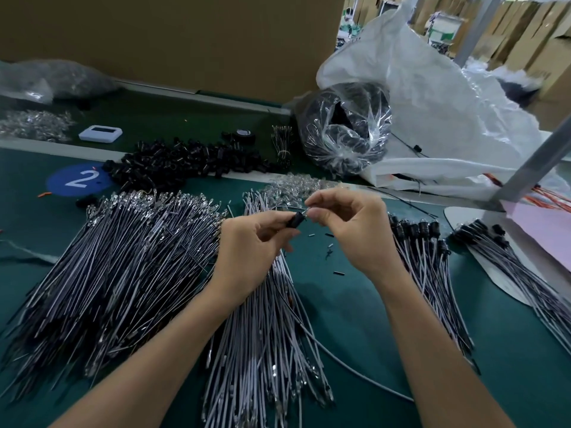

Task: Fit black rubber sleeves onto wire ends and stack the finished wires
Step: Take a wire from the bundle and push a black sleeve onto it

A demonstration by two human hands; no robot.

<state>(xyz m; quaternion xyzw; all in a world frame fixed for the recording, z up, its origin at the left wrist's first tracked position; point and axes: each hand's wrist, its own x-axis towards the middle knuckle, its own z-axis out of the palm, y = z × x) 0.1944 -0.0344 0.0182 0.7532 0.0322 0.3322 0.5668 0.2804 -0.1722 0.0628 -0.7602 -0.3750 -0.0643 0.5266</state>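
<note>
Here the black rubber sleeve [297,223] sits above the middle of the green table [355,319], pinched between the thumb and fingers of the left hand [253,248]. Just beside it, the right hand [352,230] pinches a wire end [306,212] with thumb and forefinger, its metal tip touching the mouth of the sleeve; how far in it goes cannot be told. Under the hands lies a loose bundle of grey wires [262,350] running toward the person. Left of that spreads a much larger pile of wires [123,273] with bare metal terminals at their far ends. To the right, a stack of sleeved wires [426,261] lies with its black caps pointing away, and a second such stack [509,267] lies beyond it on pale sheets. Farther back a heap of loose black sleeves [185,162] rests near a blue round sticker [78,180] marked 2, with a clear bag of black parts [346,131] against a white sack [432,103].
</note>
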